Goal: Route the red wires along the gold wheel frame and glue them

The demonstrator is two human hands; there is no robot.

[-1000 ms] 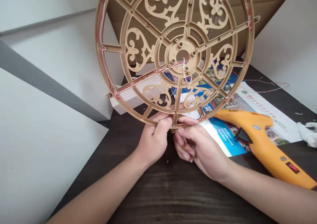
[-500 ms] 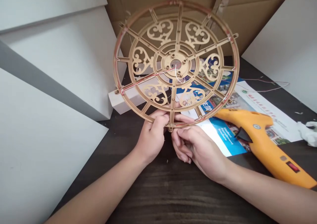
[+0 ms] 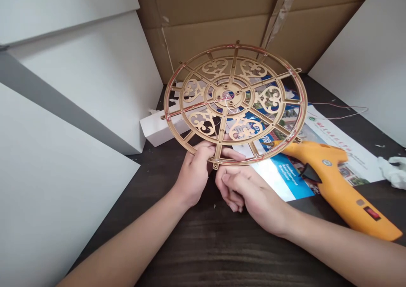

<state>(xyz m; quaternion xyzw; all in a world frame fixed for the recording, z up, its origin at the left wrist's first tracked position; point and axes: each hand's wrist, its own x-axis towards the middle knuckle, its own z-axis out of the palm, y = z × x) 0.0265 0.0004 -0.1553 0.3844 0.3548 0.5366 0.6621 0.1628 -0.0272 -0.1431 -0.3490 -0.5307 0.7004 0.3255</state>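
Note:
A round gold openwork frame, with spokes and scroll ornaments, is held tilted above the table. Thin red and white wire runs along its rim and one spoke to the central hole. My left hand grips the near edge, thumb on top and fingers beneath, seen through the gaps. Just below that edge, my right hand has its fingers curled together, close to the rim. Whether anything small is inside those fingers cannot be seen. Right of the frame lies an orange glue gun, its nozzle partly behind the rim.
Under the glue gun are printed brochures on the dark table. A long white box lies behind at left. White panels stand at both sides, with cardboard behind. Crumpled tissue sits at far right; loose wire trails nearby.
The gold frame's far edge has tipped down and away from me, so it lies flatter. My left hand keeps its grip; my right hand has barely shifted.

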